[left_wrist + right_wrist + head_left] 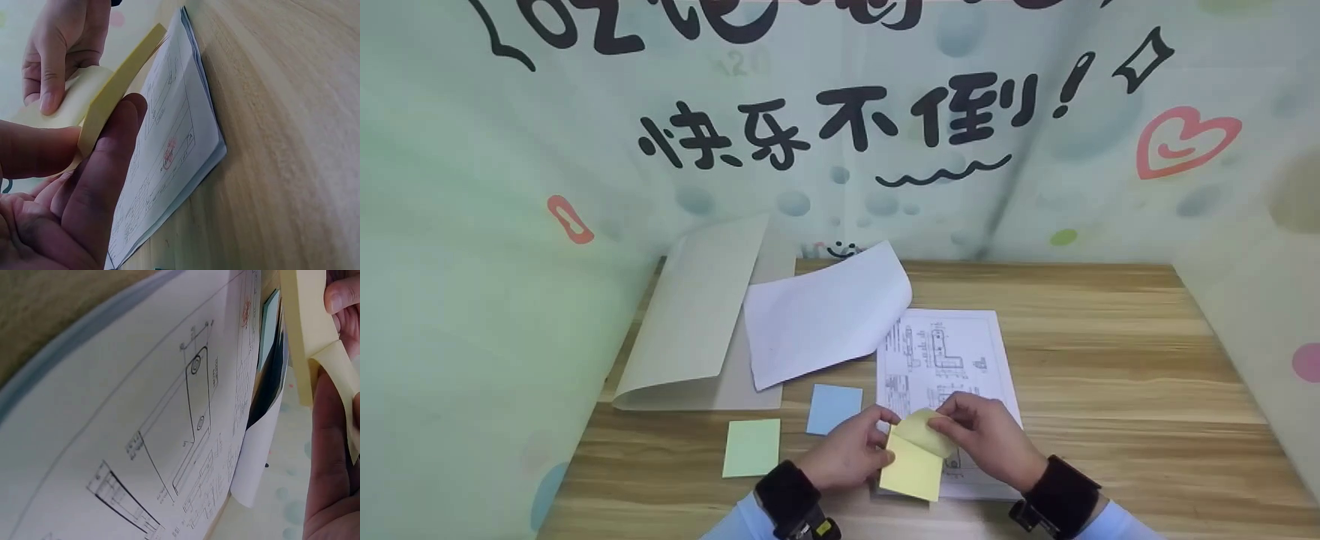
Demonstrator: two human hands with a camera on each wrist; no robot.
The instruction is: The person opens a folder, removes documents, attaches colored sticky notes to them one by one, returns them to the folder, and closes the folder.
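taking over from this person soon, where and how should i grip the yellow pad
Probably pinch the lower right corner of the yellow pad from the near side, thumb on top: that corner sticks out free, while the left hand pinches the left edge and the right hand holds the raised sheet.

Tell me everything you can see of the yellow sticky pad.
The yellow sticky pad is a squarish, thick stack of pale-yellow paper, no writing visible. The left hand pinches its side between thumb and fingers, holding it tilted above the printed papers. One sheet curls up from its face, pinched by the right hand; whether that sheet is attached is unclear.
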